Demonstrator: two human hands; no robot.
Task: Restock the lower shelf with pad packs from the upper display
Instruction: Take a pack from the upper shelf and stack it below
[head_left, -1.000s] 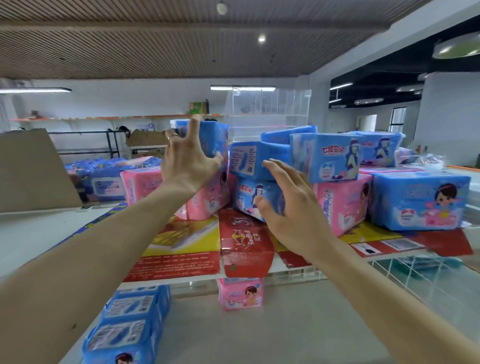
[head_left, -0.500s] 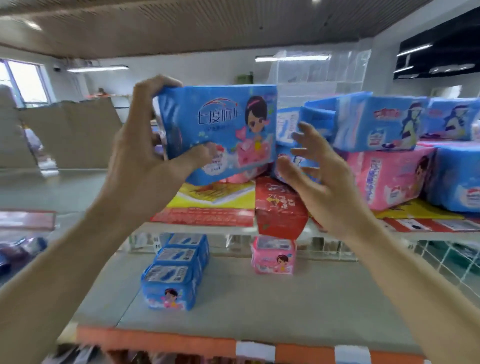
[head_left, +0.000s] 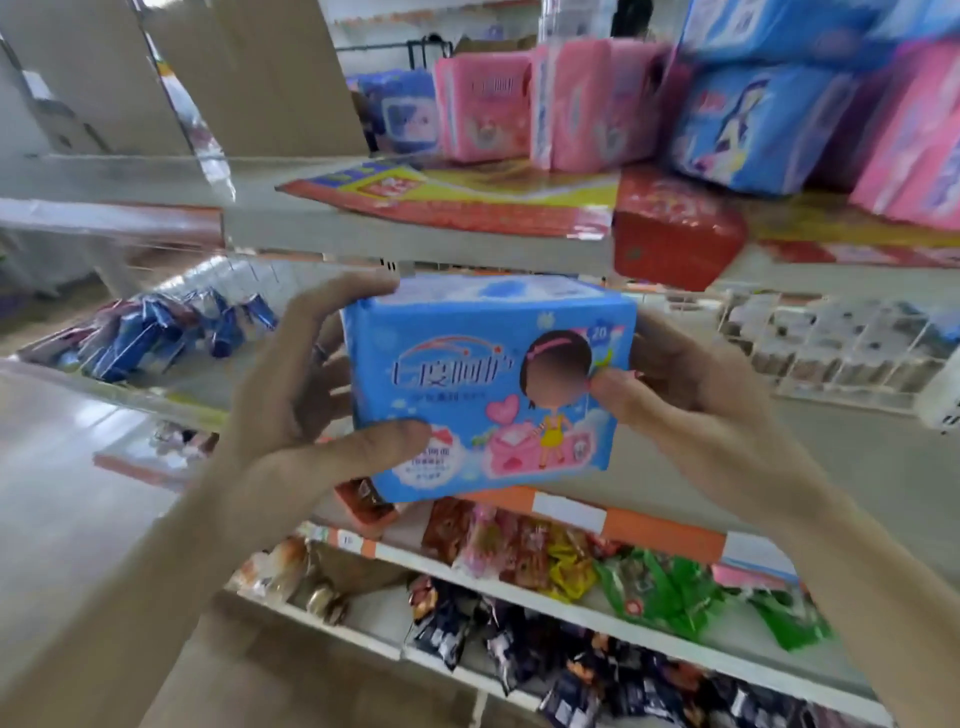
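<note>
Wide view first: the upper display (head_left: 415, 236) runs across the top of the frame, stacked at upper right with pink pad packs (head_left: 550, 104) and blue pad packs (head_left: 753, 124) sitting on a yellow-and-red printed sheet (head_left: 467, 197). Below it, behind the hands, the lower shelf (head_left: 883, 467) stretches grey and mostly bare on the right side of the frame, and along the bottom the snack shelf (head_left: 571, 613) is crowded with bright packets. Dead centre is the blue pad pack (head_left: 488, 389), front face toward the camera, held in the air in front of the lower shelf and not resting on anything. The left hand (head_left: 291, 415) has it — thumb pressed on the lower front, fingers curled over the top left corner and round the back. The right hand (head_left: 691, 395) closes on the right edge, thumb tip on the front panel, remaining fingers hidden behind the pack. Good two-sided grip, so the sensible play now looks like this — keep the pack level, carry it forward under the upper display's edge, and set its base flat on the bare shelf before either hand lets go. The soft wrapper will likely dent, so a light squeeze should do.
</note>
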